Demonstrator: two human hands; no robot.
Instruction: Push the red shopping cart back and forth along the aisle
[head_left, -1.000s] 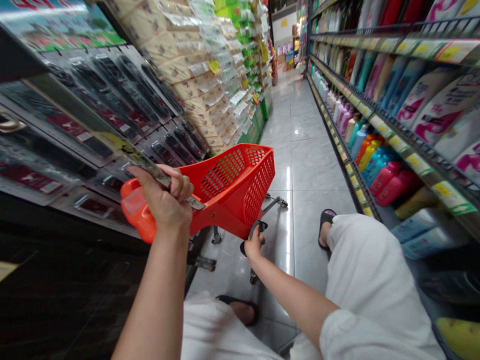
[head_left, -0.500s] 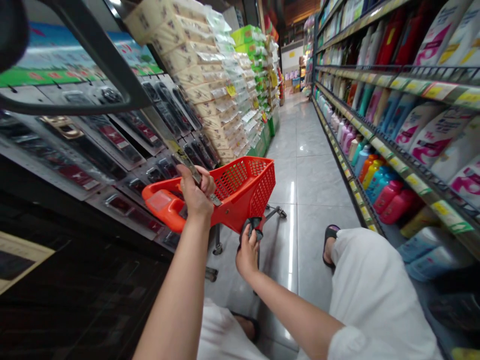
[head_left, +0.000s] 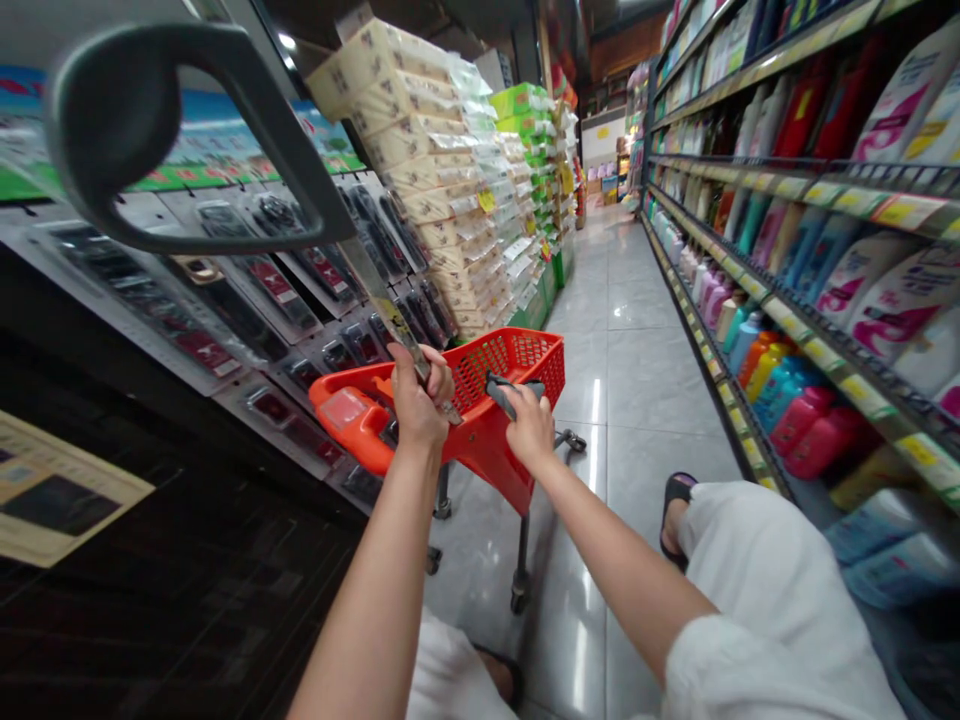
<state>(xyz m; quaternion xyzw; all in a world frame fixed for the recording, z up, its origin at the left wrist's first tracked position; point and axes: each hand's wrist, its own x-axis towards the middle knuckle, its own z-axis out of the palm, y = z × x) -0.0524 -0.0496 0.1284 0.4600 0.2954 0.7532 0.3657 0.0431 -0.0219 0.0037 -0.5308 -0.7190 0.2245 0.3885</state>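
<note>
My left hand (head_left: pixel 421 392) is closed around the narrow metal blade (head_left: pixel 369 272) of a long tool, whose big dark grey loop handle (head_left: pixel 319 190) fills the upper left, close to the camera. The blade's lower end shows just past my fingers, over the side of a red cart basket (head_left: pixel 495 450). To the right, my right hand (head_left: pixel 531 425) grips a dark grey object (head_left: pixel 504 396) in front of the basket's near side. What this object is cannot be made out. The two hands are apart.
Packaged goods (head_left: pixel 289 265) hang on a rack at the left. Stacked cream boxes (head_left: pixel 427 150) and green boxes (head_left: pixel 529 120) stand behind the cart. A shelf of bottles (head_left: pixel 795 400) lines the right side. A tiled aisle (head_left: pixel 634 330) runs between, with my legs and sandals low in view.
My right hand has risen with the dark object, from below the basket's side to near its rim. More of the grey loop handle shows, and the whole view has shifted slightly.
</note>
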